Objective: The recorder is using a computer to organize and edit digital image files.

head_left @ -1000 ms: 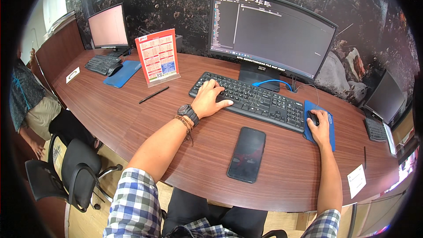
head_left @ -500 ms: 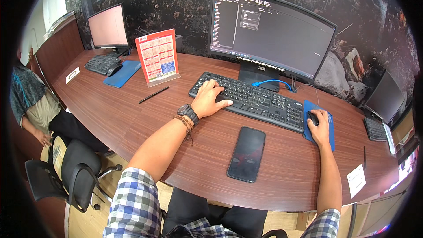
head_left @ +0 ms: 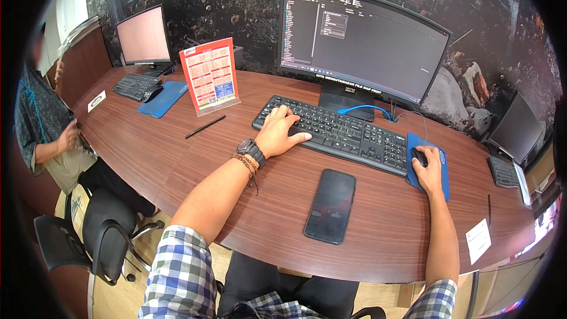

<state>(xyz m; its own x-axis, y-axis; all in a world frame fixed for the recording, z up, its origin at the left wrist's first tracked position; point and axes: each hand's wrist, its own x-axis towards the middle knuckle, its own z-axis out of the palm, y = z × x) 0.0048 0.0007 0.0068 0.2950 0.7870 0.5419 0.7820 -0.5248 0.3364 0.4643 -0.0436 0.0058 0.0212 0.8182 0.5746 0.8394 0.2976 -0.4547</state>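
My left hand (head_left: 280, 133) rests on the left part of a black keyboard (head_left: 348, 137), fingers spread and thumb stretched out near its front edge. My right hand (head_left: 430, 168) is wrapped round a black computer mouse (head_left: 420, 157), which sits on a blue mouse pad (head_left: 439, 189) just right of the keyboard. Behind the keyboard stands a monitor (head_left: 378, 47) showing a dark window with a small menu box open on it. A black smartphone (head_left: 330, 207), its screen dark, lies on the wooden desk (head_left: 271, 218) between my forearms.
A black pen (head_left: 205, 126) and a red-and-white sign in a clear stand (head_left: 210, 77) are on the left. Further left are a second monitor (head_left: 143, 35), a keyboard (head_left: 137, 87) and an office chair (head_left: 106, 230). A person (head_left: 53, 124) stands there. At right lies a white card (head_left: 478, 241).
The person at the left has come more upright and closer to the desk, with a hand raised from the chair. My hands stay where they were.
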